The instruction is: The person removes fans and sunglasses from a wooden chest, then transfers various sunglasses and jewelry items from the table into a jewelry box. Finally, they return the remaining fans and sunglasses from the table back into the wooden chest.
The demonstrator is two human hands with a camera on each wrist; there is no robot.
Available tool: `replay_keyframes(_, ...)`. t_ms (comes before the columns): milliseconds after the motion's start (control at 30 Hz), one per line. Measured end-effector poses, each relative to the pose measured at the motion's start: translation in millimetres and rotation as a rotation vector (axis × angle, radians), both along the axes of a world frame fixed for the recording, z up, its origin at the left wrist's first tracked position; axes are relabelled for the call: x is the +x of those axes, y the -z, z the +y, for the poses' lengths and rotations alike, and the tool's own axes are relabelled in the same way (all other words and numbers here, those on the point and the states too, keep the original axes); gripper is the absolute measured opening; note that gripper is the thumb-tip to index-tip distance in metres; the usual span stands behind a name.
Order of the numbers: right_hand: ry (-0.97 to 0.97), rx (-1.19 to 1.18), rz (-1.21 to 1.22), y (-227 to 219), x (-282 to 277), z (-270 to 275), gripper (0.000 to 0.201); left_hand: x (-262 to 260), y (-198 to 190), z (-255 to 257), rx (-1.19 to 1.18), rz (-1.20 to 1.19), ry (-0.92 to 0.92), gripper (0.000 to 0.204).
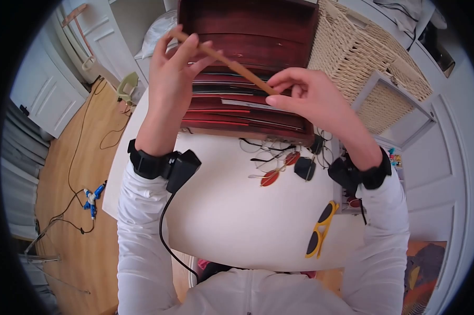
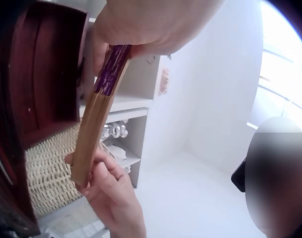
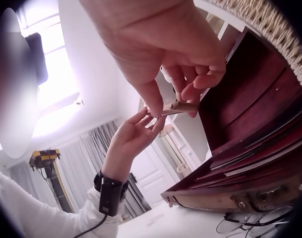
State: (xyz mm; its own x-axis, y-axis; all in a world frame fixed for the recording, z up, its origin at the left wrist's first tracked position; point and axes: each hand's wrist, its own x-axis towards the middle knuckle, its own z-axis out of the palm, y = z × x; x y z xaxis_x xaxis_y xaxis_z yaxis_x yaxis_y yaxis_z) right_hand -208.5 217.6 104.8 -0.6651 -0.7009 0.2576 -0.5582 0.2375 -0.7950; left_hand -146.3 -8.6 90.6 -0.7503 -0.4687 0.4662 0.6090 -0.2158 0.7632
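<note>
The left hand (image 1: 172, 71) pinches the folded fan (image 1: 238, 67) at its far left end; the right hand (image 1: 316, 98) clamps its near right end. It slants in open air above the dark-red box (image 1: 221, 131), eyeglasses (image 1: 270, 178) beside the near edge.

white glare from the window (image 2: 287, 64)

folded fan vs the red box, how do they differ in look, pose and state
Look: the folded fan is slim and tan with a purple part, while the red box is bulky and dark red. Pose: the fan is held aslant by the left hand and right hand; the box rests on the white table. State: the fan is closed, the box open. Both show in all three views.
</note>
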Motion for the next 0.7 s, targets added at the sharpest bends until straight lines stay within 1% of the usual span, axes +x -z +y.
replay_keyframes(33,-0.034,0.099,0.036,-2.7,-1.3,-11.9,0.03,0.9,5.2,-11.6,0.055,-0.01,-0.031,0.037)
replay_keyframes(67,-0.031,0.124,0.099,1.0,-5.2,-23.8,0.023,3.5,8.4,-19.8,0.037,-0.01,-0.036,0.037)
replay_keyframes(100,-0.036,0.103,0.1,4.8,-9.1,-34.0,0.023,10.6,13.1,-27.0,0.08,-0.105,-0.083,0.034)
replay_keyframes(133,-0.044,0.144,0.189,10.0,-11.8,-43.9,0.021,17.4,19.2,-35.1,0.126,-0.204,-0.132,0.031)
replay_keyframes(167,-0.05,0.187,0.274,17.4,-12.9,-52.8,0.019,22.4,28.1,-47.7,0.111,-0.211,-0.139,0.031)
replay_keyframes(233,-0.058,0.187,0.251,32.7,-17.1,-63.7,0.016,30.3,38.9,-69.1,0.09,-0.44,-0.036,0.028)
replay_keyframes(267,-0.047,0.266,0.342,38.8,-18.1,-65.9,0.017,34.0,41.5,-73.6,-0.003,-0.544,-0.05,0.031)
replay_keyframes(300,-0.035,0.349,0.431,43.7,-19.2,-66.2,0.017,34.6,41.4,-79.8,-0.007,-0.548,-0.047,0.031)
replay_keyframes(400,-0.055,0.368,0.381,54.2,-22.7,-63.4,0.015,39.9,45.5,-98.5,-0.447,-0.885,0.024,0.032)
replay_keyframes(433,-0.076,0.362,0.346,56.0,-23.2,-63.4,0.014,40.0,43.8,-103.9,-0.442,-0.891,0.031,0.032)
replay_keyframes(500,-0.093,0.376,0.287,57.9,-20.7,-64.2,0.013,38.3,40.6,-111.9,-0.741,-0.954,0.215,0.028)
replay_keyframes(533,-0.11,0.383,0.234,58.3,-19.8,-64.2,0.013,36.3,42.1,-112.4,-0.737,-0.956,0.221,0.028)
replay_keyframes(600,-0.11,0.398,0.226,63.6,-20.9,-64.9,0.013,32.9,44.7,-113.4,-0.834,-0.842,0.233,0.028)
replay_keyframes(633,-0.112,0.408,0.221,65.9,-21.5,-65.2,0.013,30.4,46.2,-114.2,-0.832,-0.843,0.236,0.028)
replay_keyframes(700,-0.112,0.426,0.221,66.1,-23.5,-60.2,0.013,25.7,50.3,-114.2,-0.938,-0.807,0.301,0.022)
